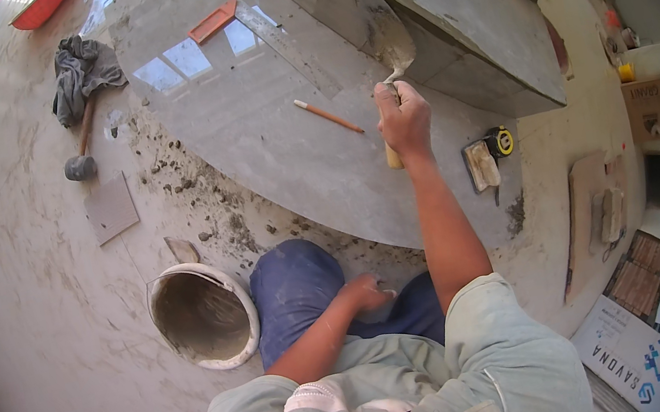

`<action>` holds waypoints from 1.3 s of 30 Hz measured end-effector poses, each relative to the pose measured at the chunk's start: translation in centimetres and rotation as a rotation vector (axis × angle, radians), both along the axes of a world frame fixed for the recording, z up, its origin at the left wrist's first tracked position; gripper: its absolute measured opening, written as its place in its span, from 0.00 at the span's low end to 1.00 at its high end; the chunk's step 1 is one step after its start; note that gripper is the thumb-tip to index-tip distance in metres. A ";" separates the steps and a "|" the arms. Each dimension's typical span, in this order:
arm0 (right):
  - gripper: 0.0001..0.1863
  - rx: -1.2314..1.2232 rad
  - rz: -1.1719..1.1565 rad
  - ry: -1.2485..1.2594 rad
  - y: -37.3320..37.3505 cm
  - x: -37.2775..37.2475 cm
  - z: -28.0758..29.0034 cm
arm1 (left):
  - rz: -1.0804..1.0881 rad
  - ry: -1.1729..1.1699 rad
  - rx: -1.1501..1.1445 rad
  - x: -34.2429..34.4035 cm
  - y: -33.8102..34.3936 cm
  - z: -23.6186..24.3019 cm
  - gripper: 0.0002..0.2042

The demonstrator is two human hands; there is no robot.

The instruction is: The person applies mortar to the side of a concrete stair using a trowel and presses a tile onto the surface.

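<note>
My right hand (405,118) is clenched around the pale wooden handle of a trowel (390,38), whose blade points to twelve o'clock, in front of the upright face below a raised grey ledge (463,10); I can't tell whether it touches. My left hand (366,294) lies low over my lap, at seven o'clock from the right one, fingers curled; I can't tell whether they close on anything.

Taking the clock from my right hand, a pencil (329,116) lies near it at nine o'clock on the curved grey slab (298,172). On the same slab, a square with an orange handle (214,22) sits at ten, and a yellow-and-black tape measure (500,142) at four, just beside a tan block (482,166).

Farther out, a white-rimmed bucket (248,304) stands at eight, close to my knee. A mallet (80,168) lies at nine, with a crumpled grey cloth (79,72) beyond its handle. A cardboard box (649,110) stands at three.
</note>
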State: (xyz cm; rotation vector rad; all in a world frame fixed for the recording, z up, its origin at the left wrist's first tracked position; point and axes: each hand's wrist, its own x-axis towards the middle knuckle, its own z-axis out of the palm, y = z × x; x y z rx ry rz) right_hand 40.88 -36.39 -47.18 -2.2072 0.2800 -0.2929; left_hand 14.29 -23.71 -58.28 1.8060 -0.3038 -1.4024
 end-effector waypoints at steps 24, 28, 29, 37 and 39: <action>0.20 -0.210 0.016 -0.100 -2.1 -2.4 0.6 | -0.051 -0.042 0.024 -0.9 -0.6 -1.4 0.32; 0.18 -0.093 0.014 -0.012 -4.4 -3.8 -0.1 | -0.044 -0.026 0.033 -1.1 -0.7 -1.5 0.33; 0.18 -0.093 0.015 -0.001 -4.8 -4.3 -0.2 | -0.037 -0.037 0.021 -1.4 -0.7 -2.0 0.33; 0.18 -0.192 0.078 -0.081 -2.4 -4.8 0.9 | -0.083 -0.026 0.020 -1.0 -0.8 -1.5 0.33; 0.18 -0.244 0.084 -0.091 -1.3 -3.0 1.7 | -0.085 -0.035 0.018 -1.0 -0.8 -1.8 0.33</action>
